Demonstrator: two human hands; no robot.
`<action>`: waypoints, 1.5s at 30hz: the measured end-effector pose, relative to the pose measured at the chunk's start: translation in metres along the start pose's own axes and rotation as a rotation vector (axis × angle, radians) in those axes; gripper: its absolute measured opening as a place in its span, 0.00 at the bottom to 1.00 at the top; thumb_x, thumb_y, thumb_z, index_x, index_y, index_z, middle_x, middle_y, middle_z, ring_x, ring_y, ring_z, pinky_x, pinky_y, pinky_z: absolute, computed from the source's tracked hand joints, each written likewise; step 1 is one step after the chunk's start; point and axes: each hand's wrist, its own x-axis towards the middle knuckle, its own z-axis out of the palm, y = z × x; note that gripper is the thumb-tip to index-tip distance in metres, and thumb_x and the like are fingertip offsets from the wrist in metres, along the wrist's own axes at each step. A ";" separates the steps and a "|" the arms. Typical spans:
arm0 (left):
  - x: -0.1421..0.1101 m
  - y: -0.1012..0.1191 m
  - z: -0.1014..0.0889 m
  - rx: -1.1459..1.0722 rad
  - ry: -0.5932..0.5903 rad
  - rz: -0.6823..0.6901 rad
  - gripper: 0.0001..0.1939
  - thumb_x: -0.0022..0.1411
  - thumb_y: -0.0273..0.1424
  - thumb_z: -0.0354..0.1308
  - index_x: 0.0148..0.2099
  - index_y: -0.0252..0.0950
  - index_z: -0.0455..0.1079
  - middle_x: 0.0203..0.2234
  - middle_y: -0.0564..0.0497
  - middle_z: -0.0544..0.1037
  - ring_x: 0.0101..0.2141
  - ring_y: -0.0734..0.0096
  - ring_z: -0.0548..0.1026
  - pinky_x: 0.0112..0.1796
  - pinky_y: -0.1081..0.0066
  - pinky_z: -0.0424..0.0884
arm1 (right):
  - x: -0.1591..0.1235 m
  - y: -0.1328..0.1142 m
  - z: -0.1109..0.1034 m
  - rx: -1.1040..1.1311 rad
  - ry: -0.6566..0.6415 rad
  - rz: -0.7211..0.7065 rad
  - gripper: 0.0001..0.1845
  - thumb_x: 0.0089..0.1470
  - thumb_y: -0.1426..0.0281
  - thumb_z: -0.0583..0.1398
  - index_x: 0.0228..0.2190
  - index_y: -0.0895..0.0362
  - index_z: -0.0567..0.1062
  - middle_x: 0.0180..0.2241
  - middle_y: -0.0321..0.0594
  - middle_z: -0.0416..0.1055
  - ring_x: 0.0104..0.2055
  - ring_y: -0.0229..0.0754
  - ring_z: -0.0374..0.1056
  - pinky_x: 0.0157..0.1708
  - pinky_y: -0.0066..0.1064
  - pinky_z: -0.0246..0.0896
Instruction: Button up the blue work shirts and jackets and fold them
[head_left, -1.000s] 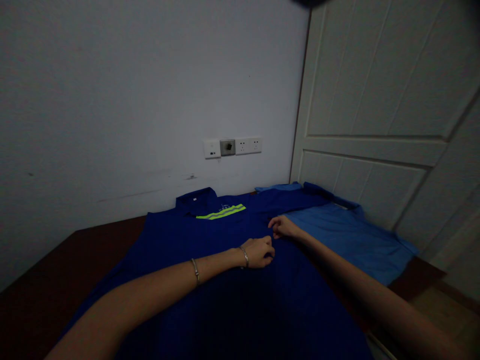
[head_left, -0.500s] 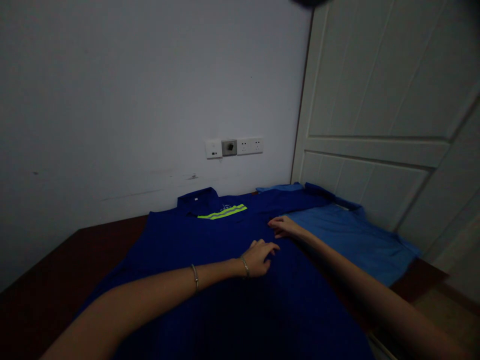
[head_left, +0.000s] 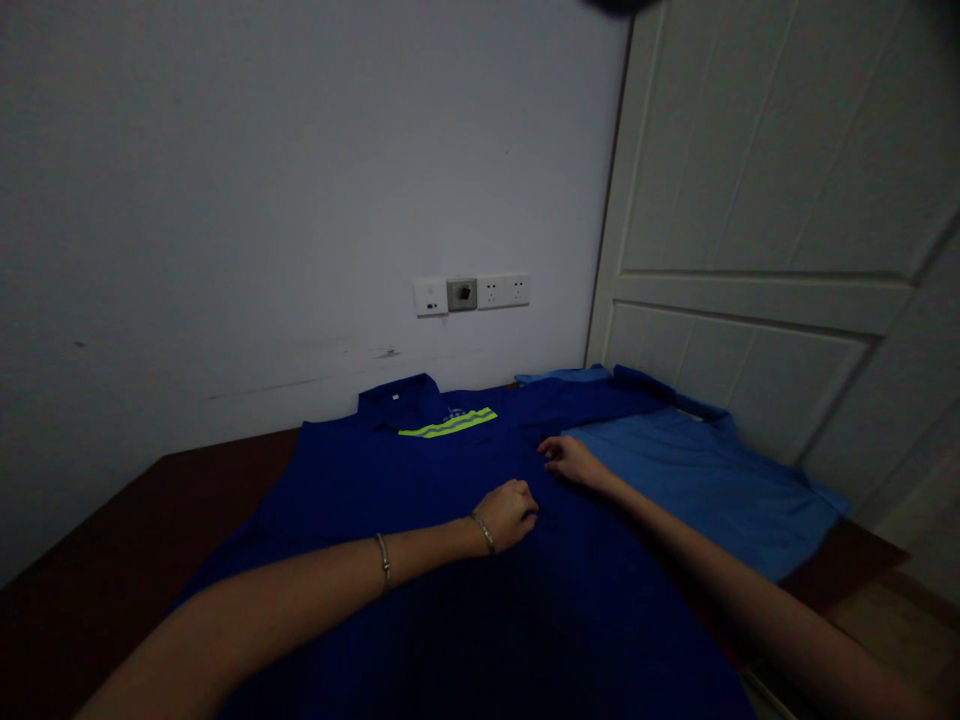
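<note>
A dark blue work shirt point(head_left: 360, 490) with a collar and a yellow-green reflective stripe point(head_left: 450, 423) on the chest lies spread out, front side up. Near its middle, my left hand point(head_left: 508, 515) has its fingers curled closed on the fabric; bracelets circle the wrist and forearm. My right hand point(head_left: 574, 462) rests a little farther up and to the right, fingers bent in against the same shirt near the sleeve. The fabric at both sets of fingertips is too dark to see well.
Beneath the blue sleeve at right lies a lighter blue garment point(head_left: 697, 480). The dark red-brown tabletop point(head_left: 202, 490) meets a white wall point(head_left: 225, 200) with sockets point(head_left: 502, 291). A white panelled door point(head_left: 750, 330) stands close on the right.
My left hand's fingers have curled in from a spread pose, and the hand has shifted slightly left. My right fingers have bent a little more. The shirt lies much the same.
</note>
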 end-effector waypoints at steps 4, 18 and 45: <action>0.002 0.004 0.001 -0.011 0.012 -0.001 0.08 0.57 0.27 0.50 0.36 0.34 0.71 0.34 0.48 0.70 0.38 0.70 0.67 0.41 0.72 0.64 | -0.027 -0.017 -0.012 -0.138 -0.011 -0.338 0.13 0.42 0.79 0.56 0.31 0.58 0.75 0.35 0.41 0.66 0.37 0.38 0.64 0.40 0.30 0.59; -0.006 0.001 0.005 -0.085 0.073 0.119 0.05 0.56 0.23 0.48 0.35 0.34 0.64 0.34 0.48 0.69 0.38 0.71 0.65 0.42 0.72 0.63 | -0.093 -0.020 -0.013 -0.254 -0.169 -0.514 0.14 0.54 0.70 0.51 0.42 0.54 0.71 0.39 0.43 0.70 0.42 0.40 0.65 0.42 0.31 0.58; 0.057 -0.037 -0.025 -0.129 0.258 -0.109 0.13 0.52 0.24 0.47 0.34 0.35 0.73 0.33 0.50 0.76 0.38 0.70 0.70 0.43 0.72 0.63 | -0.032 0.018 -0.069 0.064 0.105 -0.177 0.16 0.45 0.73 0.52 0.35 0.60 0.75 0.36 0.42 0.74 0.40 0.43 0.68 0.44 0.34 0.60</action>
